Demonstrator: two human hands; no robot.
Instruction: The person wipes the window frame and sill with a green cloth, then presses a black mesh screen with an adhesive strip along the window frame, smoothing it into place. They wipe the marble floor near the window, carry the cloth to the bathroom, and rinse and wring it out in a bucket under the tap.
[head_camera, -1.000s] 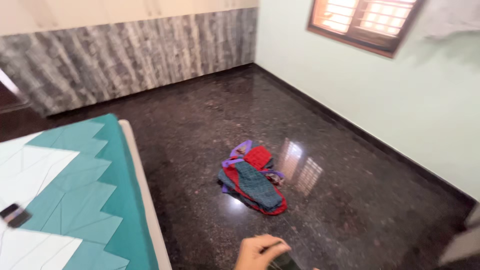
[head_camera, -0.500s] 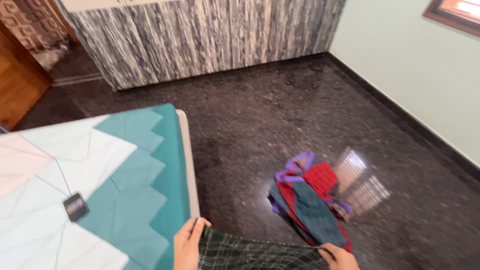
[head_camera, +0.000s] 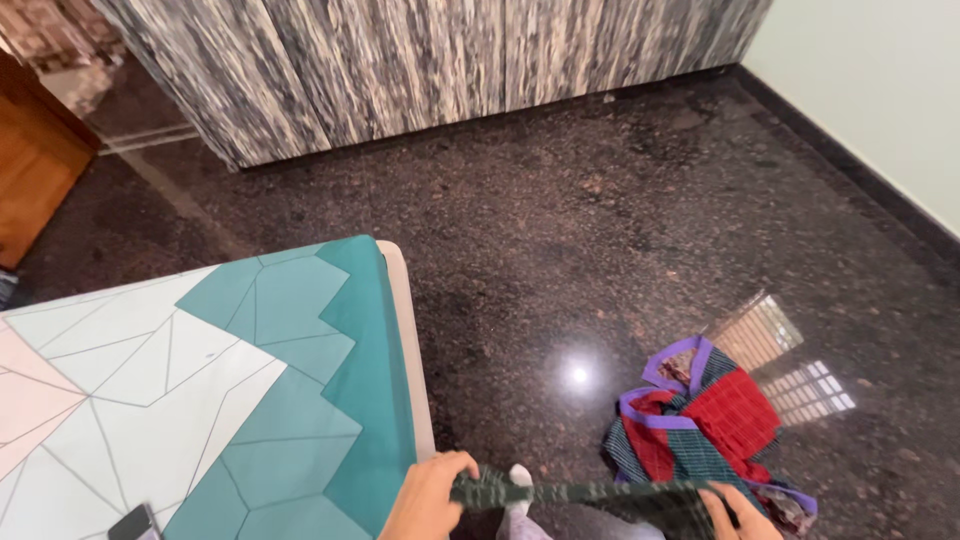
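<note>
Dark checked cloth stretched left-right between left hand and right hand, both gripping ends; bed left.

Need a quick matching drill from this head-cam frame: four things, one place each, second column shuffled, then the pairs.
Things:
1 dark checked cloth
2 clothes pile
3 phone
4 wooden door

Places:
A lying on the bed sheet, bottom left
B at the left edge, beyond the bed
C stretched between the left hand and right hand
D on the dark floor, right of the bed

Pairs: 1-C, 2-D, 3-A, 4-B
</note>
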